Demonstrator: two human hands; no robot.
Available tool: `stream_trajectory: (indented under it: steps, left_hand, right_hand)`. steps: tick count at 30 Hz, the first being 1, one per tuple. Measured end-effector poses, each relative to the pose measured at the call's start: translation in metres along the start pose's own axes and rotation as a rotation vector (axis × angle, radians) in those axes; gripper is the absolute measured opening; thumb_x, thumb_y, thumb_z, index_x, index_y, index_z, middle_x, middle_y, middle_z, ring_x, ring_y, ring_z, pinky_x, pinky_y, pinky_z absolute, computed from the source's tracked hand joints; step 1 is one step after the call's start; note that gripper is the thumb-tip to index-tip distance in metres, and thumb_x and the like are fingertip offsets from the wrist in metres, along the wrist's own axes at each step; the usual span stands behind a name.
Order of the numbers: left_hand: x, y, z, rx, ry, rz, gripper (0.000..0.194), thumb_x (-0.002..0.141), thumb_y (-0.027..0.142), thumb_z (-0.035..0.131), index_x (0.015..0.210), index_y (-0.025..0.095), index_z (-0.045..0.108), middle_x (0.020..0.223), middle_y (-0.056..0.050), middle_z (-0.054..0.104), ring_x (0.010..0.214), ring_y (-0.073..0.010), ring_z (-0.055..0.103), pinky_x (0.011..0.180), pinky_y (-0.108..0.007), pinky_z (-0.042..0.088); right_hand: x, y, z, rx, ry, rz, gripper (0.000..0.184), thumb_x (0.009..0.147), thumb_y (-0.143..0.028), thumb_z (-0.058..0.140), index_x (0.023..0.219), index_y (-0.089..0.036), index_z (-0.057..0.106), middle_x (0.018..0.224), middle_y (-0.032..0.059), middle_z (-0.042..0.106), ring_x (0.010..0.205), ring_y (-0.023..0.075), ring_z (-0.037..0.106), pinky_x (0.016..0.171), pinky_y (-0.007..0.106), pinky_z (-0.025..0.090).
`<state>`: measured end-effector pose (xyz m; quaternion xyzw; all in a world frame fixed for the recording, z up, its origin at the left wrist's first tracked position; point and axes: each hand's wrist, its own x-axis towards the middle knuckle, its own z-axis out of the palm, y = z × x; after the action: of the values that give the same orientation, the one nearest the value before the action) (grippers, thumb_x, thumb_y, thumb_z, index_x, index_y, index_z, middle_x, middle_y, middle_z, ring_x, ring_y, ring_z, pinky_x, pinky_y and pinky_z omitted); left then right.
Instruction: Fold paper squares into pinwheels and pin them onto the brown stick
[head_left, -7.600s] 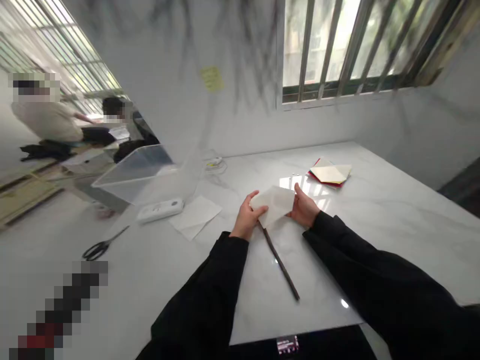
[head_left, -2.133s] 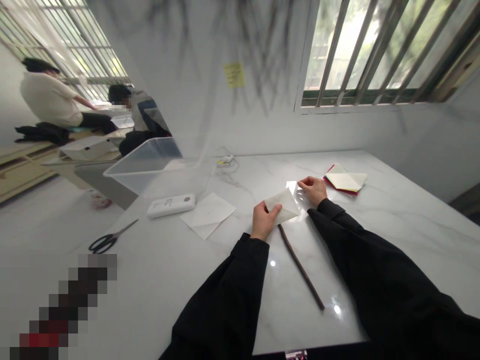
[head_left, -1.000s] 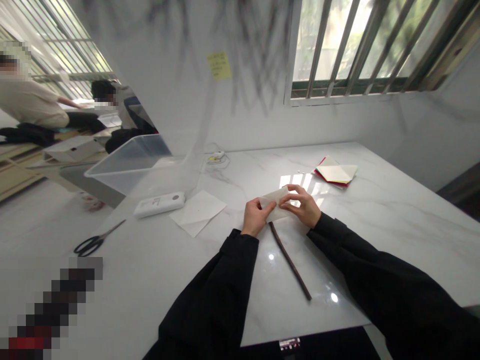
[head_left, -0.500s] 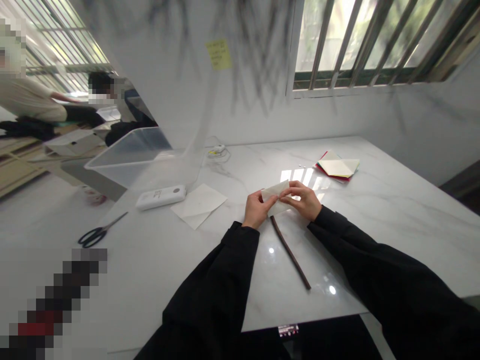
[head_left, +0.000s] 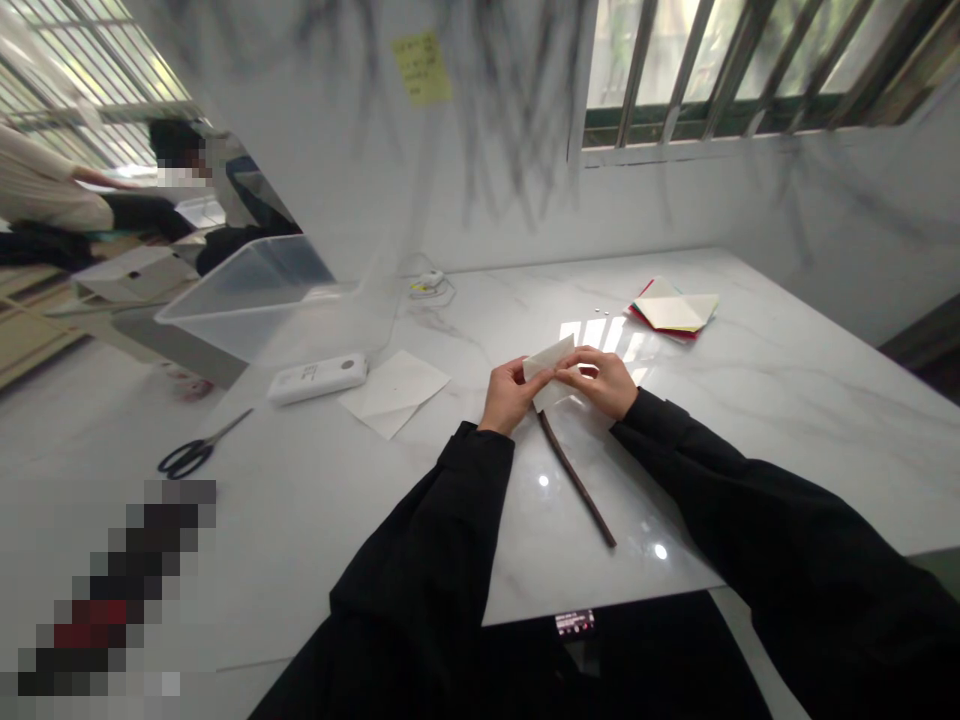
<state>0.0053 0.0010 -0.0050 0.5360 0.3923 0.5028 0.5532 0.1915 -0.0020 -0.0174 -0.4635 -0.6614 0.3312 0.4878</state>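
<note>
Paper (head_left: 550,352): between my two hands, pale and partly folded, one corner pointing up and away from me.
Left hand (head_left: 506,398): my thumb and fingers pinched its left part.
Right hand (head_left: 611,385): my fingertips gripped it near my left thumb, the rest of the fingers curled.
Stick (head_left: 577,485): dark and thin, it slanted toward me from just below the folded piece; whether the two touched, I couldn't tell.
Creased sheet (head_left: 394,393): it lay to my left on the marbled table (head_left: 787,400), beside a white device (head_left: 319,380).
Scissors (head_left: 213,438): they lay farther left, nearer me.
Coloured stack (head_left: 675,308): it sat beyond my right hand, a cream sheet on top.
</note>
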Motion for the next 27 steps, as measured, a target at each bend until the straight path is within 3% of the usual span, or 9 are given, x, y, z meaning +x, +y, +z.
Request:
stream_trajectory:
  steps: [7,13,15,18,20,24,27]
  left_hand:
    - [0.001,-0.002,-0.001,-0.007,0.004,0.005,0.048,0.063,0.052,0.091,0.089,0.014,0.077,0.079,-0.004,0.074,0.068,-0.0158,0.063,0.066,-0.027,0.049]
    - [0.004,-0.007,-0.001,-0.018,-0.008,0.003,0.049,0.064,0.054,0.090,0.090,0.014,0.076,0.077,-0.002,0.072,0.068,-0.0147,0.062,0.066,-0.026,0.049]
    - [0.005,-0.008,-0.002,-0.026,0.000,0.003,0.048,0.065,0.053,0.090,0.090,0.014,0.076,0.078,-0.002,0.072,0.068,-0.0146,0.062,0.067,-0.027,0.050]
    - [0.006,-0.009,-0.002,-0.031,0.000,0.008,0.045,0.067,0.051,0.090,0.088,0.014,0.075,0.079,-0.003,0.073,0.068,-0.0145,0.062,0.069,-0.028,0.051]
    - [0.006,-0.010,-0.002,-0.032,-0.014,0.013,0.044,0.068,0.050,0.090,0.087,0.014,0.075,0.077,-0.002,0.072,0.068,-0.0143,0.061,0.068,-0.027,0.050]
    - [0.006,-0.010,-0.002,-0.030,-0.013,0.010,0.043,0.067,0.051,0.090,0.085,0.014,0.074,0.072,-0.001,0.068,0.065,-0.0138,0.059,0.064,-0.026,0.048]
    - [0.006,-0.010,-0.002,-0.030,-0.014,-0.002,0.044,0.067,0.051,0.090,0.085,0.013,0.074,0.072,-0.001,0.069,0.064,-0.0130,0.058,0.062,-0.025,0.046]
  right_hand:
    - [-0.002,0.002,0.006,-0.042,0.033,0.062,0.031,0.085,-0.053,0.073,0.090,-0.022,0.076,0.088,0.0030,0.076,0.088,0.0216,0.070,0.078,0.031,0.055]
    - [-0.001,0.004,0.013,0.080,0.106,-0.049,0.037,0.082,-0.055,0.078,0.095,-0.022,0.069,0.093,0.0039,0.074,0.086,0.0212,0.069,0.081,0.035,0.057]
    - [-0.002,0.002,0.015,0.174,0.104,-0.047,0.046,0.080,-0.055,0.080,0.110,-0.024,0.065,0.095,0.0044,0.075,0.085,0.0215,0.071,0.078,0.035,0.059]
    - [-0.004,-0.001,0.016,0.276,0.104,-0.006,0.076,0.077,-0.053,0.084,0.140,-0.027,0.051,0.095,0.0042,0.075,0.086,0.0233,0.073,0.076,0.036,0.061]
    - [-0.003,-0.001,0.016,0.297,0.107,0.010,0.086,0.075,-0.053,0.085,0.146,-0.026,0.047,0.097,0.0054,0.076,0.089,0.0248,0.074,0.079,0.038,0.062]
    - [0.000,0.002,0.016,0.273,0.085,-0.004,0.060,0.075,-0.057,0.084,0.120,-0.022,0.065,0.105,0.0085,0.077,0.095,0.0258,0.074,0.087,0.041,0.061]
    - [0.001,0.004,0.016,0.257,0.090,-0.007,0.051,0.075,-0.059,0.083,0.105,-0.021,0.068,0.103,0.0075,0.077,0.096,0.0253,0.073,0.089,0.041,0.061]
